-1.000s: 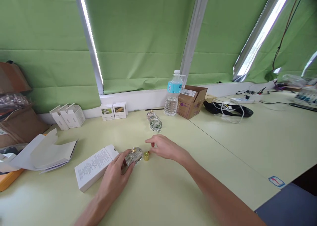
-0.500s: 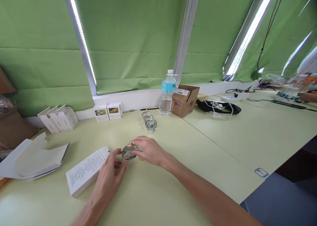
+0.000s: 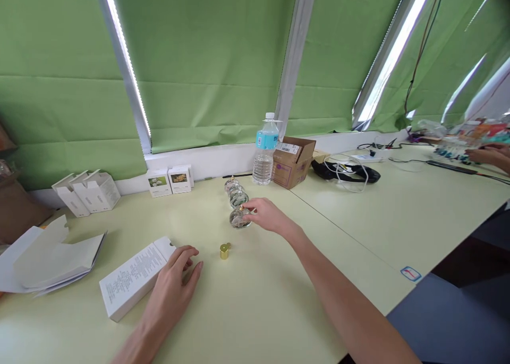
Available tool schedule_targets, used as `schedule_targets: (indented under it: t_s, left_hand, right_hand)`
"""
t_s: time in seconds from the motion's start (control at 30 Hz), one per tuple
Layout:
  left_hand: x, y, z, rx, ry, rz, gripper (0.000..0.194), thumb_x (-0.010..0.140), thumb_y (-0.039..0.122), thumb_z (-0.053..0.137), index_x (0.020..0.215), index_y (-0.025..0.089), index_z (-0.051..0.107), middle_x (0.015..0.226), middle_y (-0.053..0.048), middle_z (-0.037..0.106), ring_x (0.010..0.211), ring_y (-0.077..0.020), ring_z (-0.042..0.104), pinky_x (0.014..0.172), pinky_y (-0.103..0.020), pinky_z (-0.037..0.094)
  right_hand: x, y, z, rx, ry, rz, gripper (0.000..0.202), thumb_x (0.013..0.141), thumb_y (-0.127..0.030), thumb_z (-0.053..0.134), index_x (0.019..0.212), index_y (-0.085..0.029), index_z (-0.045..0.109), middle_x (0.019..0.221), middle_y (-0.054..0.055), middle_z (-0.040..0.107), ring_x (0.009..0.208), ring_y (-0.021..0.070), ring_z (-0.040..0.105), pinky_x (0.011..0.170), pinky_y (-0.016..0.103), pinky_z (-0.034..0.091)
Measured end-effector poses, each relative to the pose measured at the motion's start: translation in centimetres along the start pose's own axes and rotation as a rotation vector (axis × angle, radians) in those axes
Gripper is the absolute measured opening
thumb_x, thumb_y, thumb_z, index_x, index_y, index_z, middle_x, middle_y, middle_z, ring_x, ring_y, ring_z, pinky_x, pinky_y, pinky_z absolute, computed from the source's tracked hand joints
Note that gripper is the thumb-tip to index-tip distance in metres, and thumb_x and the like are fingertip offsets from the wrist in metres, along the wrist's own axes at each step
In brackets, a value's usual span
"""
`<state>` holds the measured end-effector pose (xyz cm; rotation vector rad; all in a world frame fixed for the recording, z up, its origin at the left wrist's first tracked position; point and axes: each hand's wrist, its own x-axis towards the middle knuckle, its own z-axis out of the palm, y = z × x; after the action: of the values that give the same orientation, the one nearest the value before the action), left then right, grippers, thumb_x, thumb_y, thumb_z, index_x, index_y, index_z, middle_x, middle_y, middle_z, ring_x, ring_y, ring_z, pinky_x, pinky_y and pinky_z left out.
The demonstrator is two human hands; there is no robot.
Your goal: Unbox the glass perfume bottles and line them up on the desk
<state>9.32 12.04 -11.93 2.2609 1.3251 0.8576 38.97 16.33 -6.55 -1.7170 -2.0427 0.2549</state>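
My right hand [image 3: 266, 215] grips a round clear glass perfume bottle [image 3: 238, 219] by its gold neck and side, at the near end of a short row. Behind it stand more glass bottles [image 3: 238, 196] of the same kind. On the table between my hands sits a small gold cap [image 3: 224, 251]. My left hand [image 3: 177, 279] rests on the table with fingers apart and nothing in them. Beside it lies a long white box [image 3: 133, 279] with printed text, its near-hand end partly behind my fingers.
Small white boxes [image 3: 169, 181] and open white cartons [image 3: 86, 193] line the wall. White papers [image 3: 51, 257] lie at the left. A water bottle [image 3: 263, 154], a brown cardboard box [image 3: 292, 162] and a black strap with cable [image 3: 346, 171] stand farther back. Another person's hand [image 3: 490, 155] shows at far right.
My right hand has carried the perfume bottle away from my left hand, back and right to the row. The gold cap is now uncovered. My left hand has come off the bottle.
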Motion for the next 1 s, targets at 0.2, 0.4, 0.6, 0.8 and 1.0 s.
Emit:
schedule_targets:
  t_s: [0.2, 0.4, 0.6, 0.8, 1.0]
  left_hand:
    - [-0.1, -0.3, 0.1, 0.017, 0.004, 0.017, 0.023, 0.092, 0.037, 0.045, 0.106, 0.026, 0.06, 0.115, -0.004, 0.061, 0.086, -0.0177, 0.064, 0.077, -0.032, 0.055]
    - [-0.1, -0.9, 0.5, 0.032, 0.007, 0.034, 0.023, 0.092, 0.039, 0.046, 0.107, 0.027, 0.059, 0.116, -0.004, 0.061, 0.089, -0.019, 0.064, 0.077, -0.033, 0.055]
    - [-0.1, -0.6, 0.5, 0.026, 0.005, 0.041, 0.022, 0.092, 0.039, 0.046, 0.103, 0.026, 0.06, 0.115, -0.004, 0.061, 0.092, -0.019, 0.064, 0.079, -0.032, 0.055]
    - [-0.2, -0.6, 0.3, 0.021, 0.001, 0.035, 0.024, 0.092, 0.039, 0.045, 0.105, 0.025, 0.06, 0.115, -0.005, 0.061, 0.086, -0.0187, 0.065, 0.076, -0.034, 0.055]
    - [-0.2, -0.5, 0.4, 0.021, -0.024, 0.027, 0.022, 0.094, 0.038, 0.043, 0.106, 0.025, 0.057, 0.117, -0.005, 0.059, 0.096, -0.0191, 0.062, 0.084, -0.034, 0.053]
  right_hand:
    - [0.5, 1.3, 0.4, 0.0, 0.042, 0.045, 0.029, 0.083, -0.026, 0.062, 0.11, -0.021, 0.07, 0.102, 0.006, 0.069, 0.086, 0.02, 0.06, 0.074, 0.025, 0.041]
    - [0.6, 1.3, 0.8, -0.011, 0.088, 0.059, 0.028, 0.085, -0.025, 0.06, 0.112, -0.022, 0.068, 0.106, 0.005, 0.067, 0.09, 0.0198, 0.06, 0.077, 0.024, 0.041]
    - [0.8, 1.5, 1.4, -0.014, 0.116, 0.081, 0.031, 0.086, -0.024, 0.059, 0.116, -0.02, 0.066, 0.107, 0.006, 0.067, 0.093, 0.0207, 0.06, 0.078, 0.025, 0.042]
    - [0.0, 0.0, -0.7, -0.024, 0.181, 0.102, 0.04, 0.085, -0.03, 0.061, 0.122, -0.016, 0.061, 0.115, 0.011, 0.064, 0.099, 0.0239, 0.059, 0.081, 0.028, 0.041]
    - [-2.0, -4.0, -1.4, 0.18, -0.125, -0.02, 0.035, 0.084, -0.049, 0.061, 0.104, -0.021, 0.068, 0.082, 0.001, 0.067, 0.068, 0.015, 0.058, 0.061, 0.024, 0.041]
